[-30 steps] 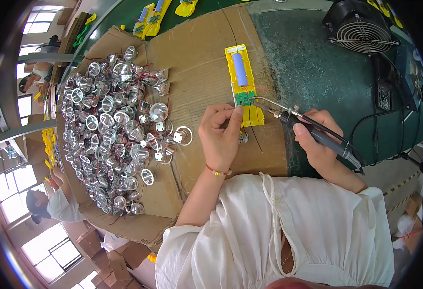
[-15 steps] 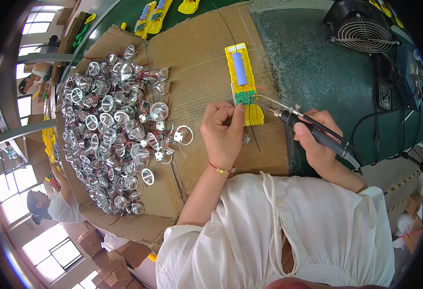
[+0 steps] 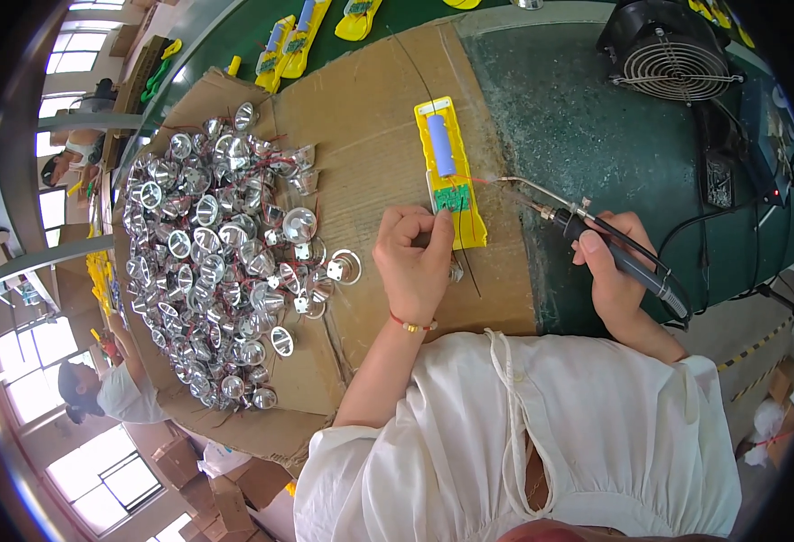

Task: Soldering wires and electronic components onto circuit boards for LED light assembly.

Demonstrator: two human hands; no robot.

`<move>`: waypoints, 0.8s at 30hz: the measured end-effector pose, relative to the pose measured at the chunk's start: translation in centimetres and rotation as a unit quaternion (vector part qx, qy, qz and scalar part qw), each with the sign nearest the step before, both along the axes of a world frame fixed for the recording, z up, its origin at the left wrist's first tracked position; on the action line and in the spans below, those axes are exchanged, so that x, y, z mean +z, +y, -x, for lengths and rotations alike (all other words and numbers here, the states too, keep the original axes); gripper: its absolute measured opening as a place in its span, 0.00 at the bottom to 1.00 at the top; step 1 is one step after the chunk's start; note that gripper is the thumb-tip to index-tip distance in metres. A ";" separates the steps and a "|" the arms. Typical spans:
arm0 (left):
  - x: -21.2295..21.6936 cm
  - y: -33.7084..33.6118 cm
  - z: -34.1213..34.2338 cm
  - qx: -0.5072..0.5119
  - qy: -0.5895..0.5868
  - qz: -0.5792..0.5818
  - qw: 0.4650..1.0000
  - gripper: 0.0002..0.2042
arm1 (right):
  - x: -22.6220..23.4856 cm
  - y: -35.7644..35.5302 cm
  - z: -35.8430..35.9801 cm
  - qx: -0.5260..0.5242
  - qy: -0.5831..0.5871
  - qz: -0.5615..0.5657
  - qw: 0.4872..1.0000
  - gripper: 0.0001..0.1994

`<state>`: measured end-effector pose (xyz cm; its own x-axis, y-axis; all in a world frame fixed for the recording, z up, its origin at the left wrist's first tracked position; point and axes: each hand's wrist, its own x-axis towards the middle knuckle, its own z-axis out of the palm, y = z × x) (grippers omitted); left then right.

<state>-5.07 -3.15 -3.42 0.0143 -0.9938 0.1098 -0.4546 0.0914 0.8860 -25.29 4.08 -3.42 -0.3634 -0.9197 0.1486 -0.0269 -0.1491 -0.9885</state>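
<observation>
A yellow plastic casing [image 3: 471,230] lies on the cardboard, holding a purple cylindrical battery [image 3: 441,144] and a green circuit board [image 3: 453,198]. Thin black and red wires run from it. My left hand [image 3: 415,262] is closed, thumb and forefinger together at the board's lower edge; whatever they pinch is hidden. Beside that hand, a bit of a silvery part [image 3: 456,270] shows. Wrapped in my right hand [image 3: 616,275] is a black soldering iron [image 3: 627,262] with a thin metal feed tube [image 3: 541,189] alongside. Its tip points left, apart from the board.
A heap of silver reflectors [image 3: 205,271] with red wires fills the left of the cardboard sheet [image 3: 352,117]. More yellow casings [image 3: 299,50] lie beyond it. A black fan [image 3: 672,63] stands at far right on the green bench [image 3: 560,108]. Another person [image 3: 112,388] sits at left.
The soldering iron has drawn back to the right, off the circuit board. My left hand stays at the board's lower edge. The whole view has shifted slightly.
</observation>
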 end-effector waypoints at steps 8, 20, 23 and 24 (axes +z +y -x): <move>1.5 -1.6 -2.1 -0.137 -0.099 -0.104 0.980 0.08 | -0.3 -0.2 3.4 -0.041 0.022 0.001 0.999 0.07; 4.7 -28.8 7.2 -0.092 -0.356 0.127 0.921 0.10 | 0.3 -1.4 3.4 -0.069 -0.064 -0.128 0.987 0.06; 4.3 -30.0 11.7 -0.124 -0.413 0.154 0.889 0.11 | -0.6 -1.5 3.9 -0.059 -0.041 -0.103 0.992 0.07; 3.7 -29.9 12.9 -0.132 -0.473 0.177 0.853 0.12 | -0.5 -1.6 3.9 -0.063 -0.048 -0.124 0.989 0.07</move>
<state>-17.94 -33.03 0.29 -0.4664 -0.8507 0.2424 -0.8729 0.4870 0.0294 -29.16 2.49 -3.91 -0.4795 -0.8697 -0.1174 0.0662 0.0976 -0.9930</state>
